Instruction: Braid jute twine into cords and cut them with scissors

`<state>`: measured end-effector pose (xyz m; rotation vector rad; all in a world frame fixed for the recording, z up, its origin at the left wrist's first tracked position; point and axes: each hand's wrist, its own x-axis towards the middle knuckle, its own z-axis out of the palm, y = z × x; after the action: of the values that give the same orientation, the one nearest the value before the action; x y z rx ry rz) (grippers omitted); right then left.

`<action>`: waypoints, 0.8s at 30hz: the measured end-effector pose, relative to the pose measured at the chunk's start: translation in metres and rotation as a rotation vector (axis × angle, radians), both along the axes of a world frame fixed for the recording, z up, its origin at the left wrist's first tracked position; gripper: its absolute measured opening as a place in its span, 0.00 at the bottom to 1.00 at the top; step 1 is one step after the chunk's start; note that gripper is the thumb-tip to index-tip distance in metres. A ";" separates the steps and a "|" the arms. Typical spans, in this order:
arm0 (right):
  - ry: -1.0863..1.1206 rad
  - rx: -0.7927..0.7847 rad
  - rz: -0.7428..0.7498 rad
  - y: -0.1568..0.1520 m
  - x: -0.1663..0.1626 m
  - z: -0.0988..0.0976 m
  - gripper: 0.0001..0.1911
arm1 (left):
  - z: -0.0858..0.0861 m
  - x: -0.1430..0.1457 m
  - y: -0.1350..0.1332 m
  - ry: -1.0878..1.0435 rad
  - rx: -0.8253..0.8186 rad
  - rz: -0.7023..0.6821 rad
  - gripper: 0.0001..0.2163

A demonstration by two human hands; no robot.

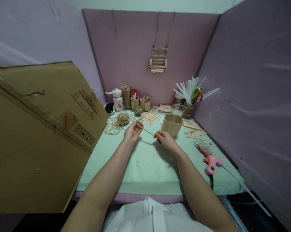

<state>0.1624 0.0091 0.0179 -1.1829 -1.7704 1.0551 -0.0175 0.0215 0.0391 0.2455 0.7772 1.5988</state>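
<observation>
A length of twine is stretched between my two hands above the table. My left hand is turned palm up, the twine pinched under its thumb. The fingertips of my right hand are closed on the other end. Just behind my right hand stands an open box of craft sticks, upright on the table. Beyond my left hand lies a loose ball of twine, with tangled loops spread around it. Loose craft sticks are scattered behind my hands.
A pink hot glue gun lies at the right, its cord hanging over the edge. A large cardboard box stands at the left. Glue sticks and scissors fill a pot at the back right. A white bottle stands back left.
</observation>
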 end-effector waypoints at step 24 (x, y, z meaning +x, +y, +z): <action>0.351 0.140 -0.184 0.006 -0.004 0.000 0.16 | -0.027 0.054 -0.023 0.908 0.317 -0.248 0.07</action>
<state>0.1585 0.0154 0.0182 -0.9852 -1.4106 0.9477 0.0366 -0.0014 0.0116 1.3055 1.1056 1.3317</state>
